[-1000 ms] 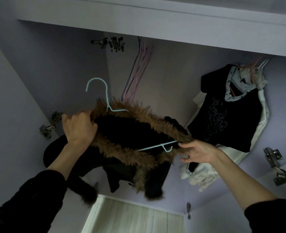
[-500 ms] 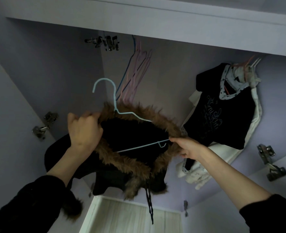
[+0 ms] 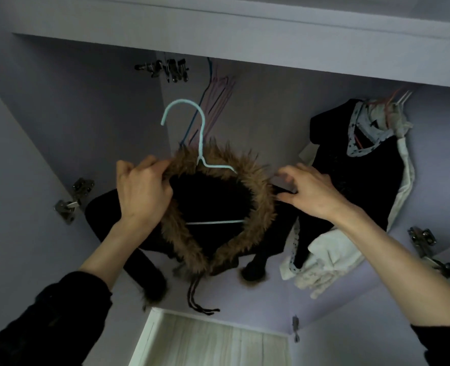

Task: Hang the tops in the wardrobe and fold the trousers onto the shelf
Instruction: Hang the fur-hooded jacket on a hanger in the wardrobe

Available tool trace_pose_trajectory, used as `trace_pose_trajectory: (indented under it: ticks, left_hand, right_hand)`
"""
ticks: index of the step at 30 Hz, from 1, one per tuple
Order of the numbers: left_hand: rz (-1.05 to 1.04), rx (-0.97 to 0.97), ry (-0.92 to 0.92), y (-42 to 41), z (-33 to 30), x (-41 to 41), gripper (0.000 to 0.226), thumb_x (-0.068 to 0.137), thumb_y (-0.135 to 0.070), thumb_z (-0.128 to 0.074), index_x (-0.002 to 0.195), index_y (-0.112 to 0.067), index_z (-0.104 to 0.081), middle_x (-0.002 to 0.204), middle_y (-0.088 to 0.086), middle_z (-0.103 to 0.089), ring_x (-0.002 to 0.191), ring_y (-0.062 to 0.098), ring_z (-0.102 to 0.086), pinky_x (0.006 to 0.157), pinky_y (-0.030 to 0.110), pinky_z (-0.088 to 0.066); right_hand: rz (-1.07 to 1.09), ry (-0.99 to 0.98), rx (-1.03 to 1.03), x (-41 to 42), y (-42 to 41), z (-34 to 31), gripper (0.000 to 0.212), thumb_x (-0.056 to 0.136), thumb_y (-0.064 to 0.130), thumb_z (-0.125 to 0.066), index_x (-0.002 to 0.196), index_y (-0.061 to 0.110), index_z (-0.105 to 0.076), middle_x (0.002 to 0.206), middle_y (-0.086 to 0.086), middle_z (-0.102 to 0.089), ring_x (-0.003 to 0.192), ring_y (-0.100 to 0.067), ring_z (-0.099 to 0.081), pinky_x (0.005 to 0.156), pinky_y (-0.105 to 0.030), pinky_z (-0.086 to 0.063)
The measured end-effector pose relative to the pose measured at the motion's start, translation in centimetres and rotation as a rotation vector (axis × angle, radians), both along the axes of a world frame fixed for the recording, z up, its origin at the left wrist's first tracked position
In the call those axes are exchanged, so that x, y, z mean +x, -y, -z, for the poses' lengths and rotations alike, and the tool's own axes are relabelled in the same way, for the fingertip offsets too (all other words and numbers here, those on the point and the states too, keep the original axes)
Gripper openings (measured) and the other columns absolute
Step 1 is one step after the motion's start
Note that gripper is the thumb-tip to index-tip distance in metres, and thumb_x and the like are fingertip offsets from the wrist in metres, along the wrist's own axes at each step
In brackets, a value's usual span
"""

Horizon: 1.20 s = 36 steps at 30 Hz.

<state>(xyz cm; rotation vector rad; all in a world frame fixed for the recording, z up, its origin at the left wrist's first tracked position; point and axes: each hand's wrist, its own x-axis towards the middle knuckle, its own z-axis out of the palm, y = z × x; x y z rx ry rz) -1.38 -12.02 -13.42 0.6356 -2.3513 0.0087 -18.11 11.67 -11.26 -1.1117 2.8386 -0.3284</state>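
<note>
A black jacket [image 3: 208, 199] with a brown fur-trimmed hood sits on a light blue wire hanger [image 3: 201, 143], held up inside the wardrobe. My left hand [image 3: 142, 191] grips the fur trim at the hood's left side. My right hand [image 3: 311, 191] pinches the jacket's black fabric at the right shoulder. The hanger's hook points up and left, below the rail, touching nothing. Sleeves with fur cuffs and black drawstrings hang down.
Several empty pink and blue hangers [image 3: 216, 101] hang at the back centre. A black printed top and white garments [image 3: 356, 186] hang at the right. Metal hinges [image 3: 73, 199] sit on the left and right wardrobe walls. A pale wooden shelf [image 3: 213, 342] lies below.
The jacket has been raised and turned upright, so the hood opening faces me. My right hand has left the hanger's bar end and moved onto the right shoulder fabric.
</note>
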Motion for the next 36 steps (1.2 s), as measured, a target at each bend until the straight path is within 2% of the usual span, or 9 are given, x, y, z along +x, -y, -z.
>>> trace_pose_trajectory:
  ticks: [2, 7, 13, 18, 22, 26, 29, 32, 36]
  left_hand:
    - [0.013, -0.004, -0.002, -0.2, -0.1, -0.2, 0.031, 0.064, 0.001, -0.056, 0.088, -0.010, -0.071, 0.072, 0.011, -0.064, 0.052, 0.033, -0.050, 0.070, 0.034, -0.022]
    - [0.028, -0.020, -0.009, -1.1, 0.6, 0.2, 0.033, 0.062, -0.002, -0.053, 0.087, -0.010, -0.072, 0.070, 0.009, -0.064, 0.050, 0.031, -0.047, 0.067, 0.032, -0.022]
    - [0.058, -0.005, -0.047, -1.8, 1.0, 0.3, 0.027, 0.061, -0.001, -0.053, 0.082, -0.009, -0.070, 0.066, 0.007, -0.061, 0.048, 0.029, -0.045, 0.067, 0.032, -0.022]
    - [0.074, 0.011, -0.003, -1.0, 1.2, 0.6, 0.013, 0.063, -0.006, -0.058, 0.071, -0.012, -0.067, 0.060, 0.004, -0.059, 0.047, 0.031, -0.050, 0.065, 0.033, -0.020]
    - [-0.011, 0.138, 0.076, 1.0, 1.6, 0.8, 0.011, 0.076, -0.015, -0.069, 0.085, -0.016, -0.075, 0.078, 0.010, -0.068, 0.069, 0.033, -0.062, 0.074, 0.034, -0.024]
    - [0.177, 0.436, -0.044, 0.0, 1.2, 0.0, 0.019, 0.081, -0.019, -0.071, 0.099, -0.016, -0.073, 0.089, 0.006, -0.074, 0.090, 0.025, -0.068, 0.089, 0.036, -0.044]
    - [0.313, 0.403, -0.048, -0.6, 2.0, 0.1, 0.038, 0.082, -0.034, -0.068, 0.117, -0.018, -0.066, 0.096, 0.002, -0.073, 0.098, 0.020, -0.066, 0.092, 0.035, -0.032]
    - [0.376, 0.094, 0.131, -0.8, 3.2, 0.1, 0.033, 0.078, -0.033, -0.058, 0.104, -0.016, -0.069, 0.090, 0.001, -0.072, 0.081, 0.022, -0.067, 0.067, 0.031, -0.015]
    - [0.298, 0.132, 0.073, -0.3, 3.6, -0.5, 0.016, 0.069, -0.003, -0.058, 0.075, -0.013, -0.069, 0.062, 0.005, -0.068, 0.049, 0.031, -0.058, 0.062, 0.032, -0.013]
  right_hand:
    - [-0.122, -0.066, 0.034, 0.4, 1.0, 0.5, 0.035, 0.090, 0.030, -0.058, 0.125, 0.022, -0.055, 0.122, 0.000, -0.053, 0.121, -0.023, -0.046, 0.093, -0.038, -0.035]
    - [-0.228, -0.116, -0.293, 2.3, 3.1, 1.8, 0.020, 0.090, 0.019, -0.061, 0.105, 0.011, -0.070, 0.104, -0.005, -0.066, 0.098, -0.026, -0.062, 0.076, -0.028, -0.039]
    - [-0.201, -0.219, -0.536, 3.7, 4.9, 2.6, 0.017, 0.089, 0.016, -0.060, 0.102, 0.006, -0.066, 0.097, -0.007, -0.065, 0.086, -0.029, -0.063, 0.068, -0.035, -0.047]
    - [-0.138, -0.259, -0.551, 3.3, 4.5, 3.2, 0.013, 0.090, 0.013, -0.056, 0.099, 0.006, -0.063, 0.094, -0.008, -0.060, 0.086, -0.029, -0.061, 0.063, -0.034, -0.044]
    - [-0.123, -0.294, -0.478, 2.3, 2.3, 4.0, 0.015, 0.086, 0.012, -0.056, 0.096, 0.005, -0.064, 0.092, -0.009, -0.059, 0.089, -0.034, -0.061, 0.063, -0.040, -0.052]
    - [-0.102, -0.197, -0.591, 1.8, 1.6, 4.1, 0.010, 0.087, 0.003, -0.058, 0.095, 0.002, -0.065, 0.088, -0.003, -0.054, 0.084, -0.026, -0.058, 0.068, -0.038, -0.047]
    - [-0.052, -0.158, -0.687, 1.1, 0.9, 3.9, 0.009, 0.087, 0.001, -0.057, 0.091, 0.001, -0.065, 0.086, 0.001, -0.050, 0.080, -0.020, -0.056, 0.070, -0.032, -0.042]
    - [-0.032, -0.120, -0.724, 1.0, 0.4, 3.7, 0.006, 0.087, -0.001, -0.059, 0.089, 0.000, -0.064, 0.085, 0.002, -0.050, 0.078, -0.013, -0.053, 0.068, -0.022, -0.038]
    - [-0.149, -0.094, -0.579, 0.8, -0.3, 3.6, 0.011, 0.091, 0.005, -0.056, 0.099, 0.002, -0.063, 0.092, -0.001, -0.056, 0.086, -0.015, -0.057, 0.072, -0.024, -0.041]
